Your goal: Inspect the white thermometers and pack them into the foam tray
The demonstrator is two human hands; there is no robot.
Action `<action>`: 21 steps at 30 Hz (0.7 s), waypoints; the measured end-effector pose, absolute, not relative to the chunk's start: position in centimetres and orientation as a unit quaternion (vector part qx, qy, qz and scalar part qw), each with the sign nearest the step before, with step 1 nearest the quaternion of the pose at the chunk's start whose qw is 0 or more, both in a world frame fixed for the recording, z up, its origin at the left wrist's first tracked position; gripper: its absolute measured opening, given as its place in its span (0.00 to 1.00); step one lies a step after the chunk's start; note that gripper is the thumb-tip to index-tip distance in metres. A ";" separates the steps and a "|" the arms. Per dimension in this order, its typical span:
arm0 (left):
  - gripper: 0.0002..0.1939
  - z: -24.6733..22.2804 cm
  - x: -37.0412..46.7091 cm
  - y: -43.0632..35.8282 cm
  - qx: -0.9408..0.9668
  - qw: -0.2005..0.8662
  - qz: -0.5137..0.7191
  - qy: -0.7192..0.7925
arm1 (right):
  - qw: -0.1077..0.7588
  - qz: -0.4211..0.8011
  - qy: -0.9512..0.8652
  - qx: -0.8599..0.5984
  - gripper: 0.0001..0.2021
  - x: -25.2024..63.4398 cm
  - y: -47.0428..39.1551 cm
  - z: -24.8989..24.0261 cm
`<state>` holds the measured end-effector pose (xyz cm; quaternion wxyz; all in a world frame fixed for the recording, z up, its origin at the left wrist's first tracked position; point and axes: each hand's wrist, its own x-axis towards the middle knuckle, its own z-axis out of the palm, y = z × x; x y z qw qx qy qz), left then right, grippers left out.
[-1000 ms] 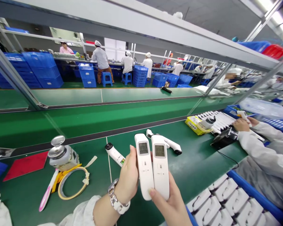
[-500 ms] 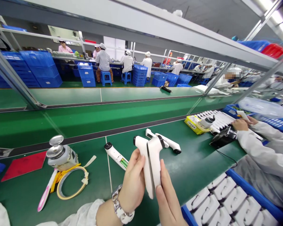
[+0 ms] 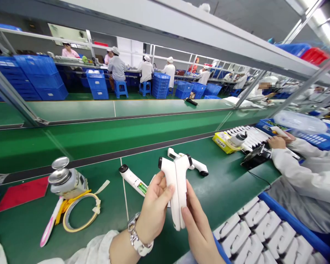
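Note:
My left hand (image 3: 154,211) is closed around a white infrared thermometer (image 3: 169,179) with a black tip. In my right hand (image 3: 199,227) is a second white thermometer (image 3: 182,174), gripped by its handle. The two stand upright back to back, their handles pressed together and their heads pointing apart. To the left on the bench lies another thermometer (image 3: 130,179), its battery compartment uncovered and green batteries (image 3: 141,188) showing. Behind the held pair, more white thermometers (image 3: 200,167) lie partly hidden.
At the left are a metal-topped bottle (image 3: 68,183), a tape roll (image 3: 67,220), a pink-white brush-like tool (image 3: 51,225) and a red sheet (image 3: 22,194). A blue crate (image 3: 299,223) of white thermometers stands lower right. A co-worker's hands (image 3: 277,142) work beyond a yellow tray (image 3: 222,143).
The two thermometers have come together, closing the dark gap between their handles. My right hand has tilted slightly inward. The whole view has shifted a little.

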<state>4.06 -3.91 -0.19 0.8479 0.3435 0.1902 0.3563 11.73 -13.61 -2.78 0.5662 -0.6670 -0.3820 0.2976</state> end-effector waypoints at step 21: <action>0.16 1.1 -1.0 1.9 0.310 0.767 0.444 0.344 | 0.386 0.141 -0.691 -0.594 0.11 14.2 -4.4 -6.3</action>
